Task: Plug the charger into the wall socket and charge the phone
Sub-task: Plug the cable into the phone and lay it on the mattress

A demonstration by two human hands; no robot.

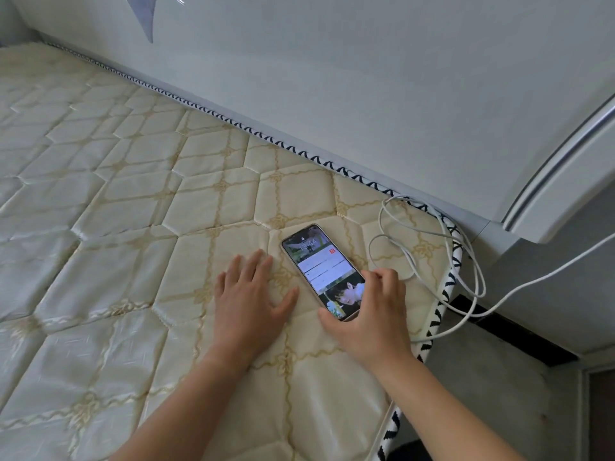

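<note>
A phone (319,261) lies face up with its screen lit on the cream quilted mattress (133,211), near the right edge. My right hand (369,314) curls over the phone's near end, fingers and thumb touching its sides. My left hand (253,297) rests flat on the mattress just left of the phone, fingers spread. A white charging cable (432,257) lies in loose loops to the right of the phone and runs off the mattress toward the right edge of the view. The cable's end at the phone is hidden by my right hand. No wall socket or charger plug is visible.
A white headboard (332,78) runs along the far side of the mattress. The mattress border (446,294) has black-and-white trim. To the right is a grey floor (499,377) and a white cabinet edge (565,178).
</note>
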